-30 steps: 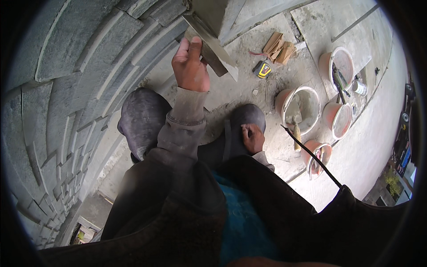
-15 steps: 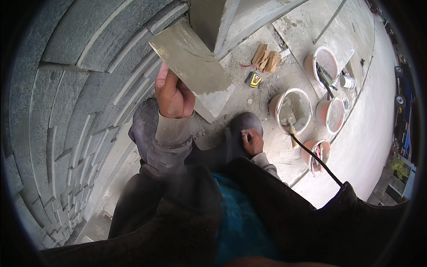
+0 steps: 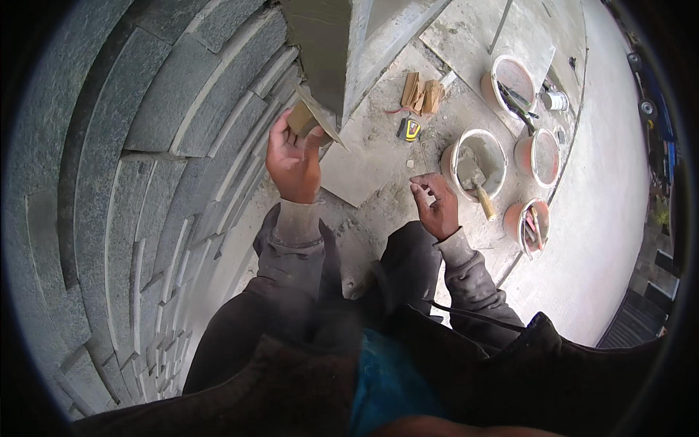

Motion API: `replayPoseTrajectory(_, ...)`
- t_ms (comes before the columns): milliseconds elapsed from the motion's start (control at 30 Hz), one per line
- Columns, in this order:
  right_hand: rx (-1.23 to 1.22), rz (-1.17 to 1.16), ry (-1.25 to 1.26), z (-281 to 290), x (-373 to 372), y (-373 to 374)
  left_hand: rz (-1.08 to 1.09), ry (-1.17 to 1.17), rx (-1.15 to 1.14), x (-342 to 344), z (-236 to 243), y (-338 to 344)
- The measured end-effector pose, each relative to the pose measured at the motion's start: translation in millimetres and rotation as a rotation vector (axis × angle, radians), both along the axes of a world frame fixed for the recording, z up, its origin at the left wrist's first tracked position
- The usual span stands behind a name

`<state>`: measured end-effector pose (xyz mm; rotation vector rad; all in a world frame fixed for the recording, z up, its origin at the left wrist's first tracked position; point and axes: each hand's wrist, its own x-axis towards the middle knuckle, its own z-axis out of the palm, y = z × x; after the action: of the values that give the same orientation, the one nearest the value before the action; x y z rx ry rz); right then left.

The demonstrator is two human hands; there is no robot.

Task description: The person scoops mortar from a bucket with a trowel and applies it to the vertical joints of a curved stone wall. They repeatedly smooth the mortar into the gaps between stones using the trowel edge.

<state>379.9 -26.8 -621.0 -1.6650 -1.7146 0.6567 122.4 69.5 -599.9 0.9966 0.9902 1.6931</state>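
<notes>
My left hand (image 3: 293, 162) is raised beside the stone wall, its fingers closed on a flat tile (image 3: 309, 122). The tile is tilted so that it shows almost edge-on, and part of it is hidden behind the fingers. To the right, my right hand (image 3: 437, 207) hangs in the air with bent fingers apart and nothing seen between them. It is nearest to a bucket of grey mortar (image 3: 461, 148). In that bucket rests a trowel (image 3: 486, 205), its wooden handle over the near rim.
Layered grey stone cladding (image 3: 167, 116) rises on the left, with a grey-coated corner face (image 3: 320, 51) ahead. A yellow-black tape measure (image 3: 410, 130) lies near torn brown cardboard (image 3: 422, 93). More buckets (image 3: 537, 158) stand right, one holding tools (image 3: 534, 226). A slab (image 3: 355, 171) lies ahead.
My left hand has turned the tile from showing its broad mortar-coated face to nearly edge-on. My right hand has left my knee and moved forward and right, towards the mortar bucket.
</notes>
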Motion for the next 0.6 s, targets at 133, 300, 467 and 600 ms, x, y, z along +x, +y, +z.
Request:
replayPoseTrajectory(133, -0.139, 0.102, 0.050, 23.7, -12.4, -38.4, 0.049, 0.039, -0.059, 6.1, -10.0, 9.2)
replayPoseTrajectory(300, -0.488, 0.075, 0.099, 57.3, -7.3, -123.8, 0.119, 0.018, -0.098, 20.6, -2.2, 38.5)
replayPoseTrajectory(467, -0.770, 0.016, 0.098, 113.9, 6.9, -195.6, 0.176, 0.027, -0.209, 34.7, 0.0, 56.8)
replayPoseTrajectory(600, -0.922, -0.042, 0.167, 168.1, 20.6, -230.9, 0.035, 0.004, -0.292, 46.5, 14.2, 27.1)
